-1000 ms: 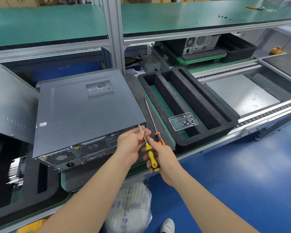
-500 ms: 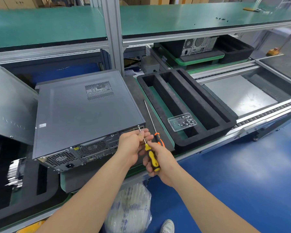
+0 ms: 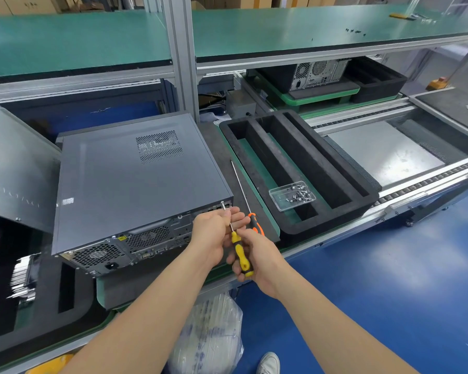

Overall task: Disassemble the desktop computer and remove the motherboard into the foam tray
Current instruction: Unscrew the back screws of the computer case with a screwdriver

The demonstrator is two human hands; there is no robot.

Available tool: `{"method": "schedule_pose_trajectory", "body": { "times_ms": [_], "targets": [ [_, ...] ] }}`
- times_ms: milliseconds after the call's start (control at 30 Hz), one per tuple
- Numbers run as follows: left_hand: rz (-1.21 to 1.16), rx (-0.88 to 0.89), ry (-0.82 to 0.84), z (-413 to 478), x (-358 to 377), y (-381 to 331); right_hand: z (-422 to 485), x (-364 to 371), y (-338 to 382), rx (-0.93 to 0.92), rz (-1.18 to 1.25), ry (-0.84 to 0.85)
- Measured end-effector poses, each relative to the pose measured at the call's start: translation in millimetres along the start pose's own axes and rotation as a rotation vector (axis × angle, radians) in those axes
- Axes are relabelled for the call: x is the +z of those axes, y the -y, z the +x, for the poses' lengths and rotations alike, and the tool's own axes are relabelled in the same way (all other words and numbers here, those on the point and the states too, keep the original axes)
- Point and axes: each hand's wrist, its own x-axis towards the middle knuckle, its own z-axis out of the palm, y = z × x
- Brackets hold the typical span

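Note:
A grey desktop computer lies flat on the bench, its rear panel facing me. My right hand grips the yellow-and-black handle of a screwdriver. Its tip meets a screw at the case's rear right corner. My left hand pinches the screwdriver's shaft just behind the tip. To the right lies a black foam tray with long slots.
A second, long screwdriver with an orange handle lies between case and tray. A clear box of screws sits in the tray. A loose grey side panel leans at left. Another computer stands behind. A conveyor runs at right.
Both hands stay at the rear right corner with the screwdriver on the screw; the view has shifted only slightly.

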Motion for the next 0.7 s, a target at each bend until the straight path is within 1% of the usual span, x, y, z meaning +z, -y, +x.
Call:
{"method": "schedule_pose_trajectory", "body": {
  "times_ms": [33,100,233,333,400,433,500,600,633,700],
  "targets": [
    [0.011,-0.002,0.017,-0.2,-0.3,0.0,0.8,-1.5,-0.6,-0.002,-0.022,0.007],
    [0.038,-0.004,0.046,0.3,-1.8,-1.2,2.3,-4.8,-3.7,-0.067,-0.066,0.009],
    [0.011,0.01,-0.006,-0.4,-7.0,-2.2,2.6,-6.2,-9.1,-0.199,-0.104,-0.023],
    [0.029,0.046,-0.044,-0.5,-8.3,-1.0,4.3,-5.8,-11.5,-0.249,-0.149,-0.11],
    [0.017,0.037,-0.045,0.1,-5.2,-1.0,6.2,-5.5,-10.6,-0.274,-0.175,-0.191],
    [-0.004,0.03,-0.047,0.4,-3.1,-1.7,6.5,-4.6,-9.2,-0.273,-0.171,-0.205],
    [-0.034,0.026,-0.047,0.5,0.6,-3.2,6.2,-1.2,-5.4,-0.224,-0.119,-0.147],
    [-0.004,0.025,-0.023,-2.2,1.8,-3.6,3.9,-0.7,0.6,-0.072,-0.046,-0.017],
    [-0.007,0.018,-0.014,-3.2,1.2,-3.8,3.6,-2.3,1.1,-0.067,-0.054,0.002],
    [-0.056,0.005,0.014,-3.9,-1.1,-4.4,4.6,-5.5,-0.8,-0.138,-0.095,0.008]
  ]
}}
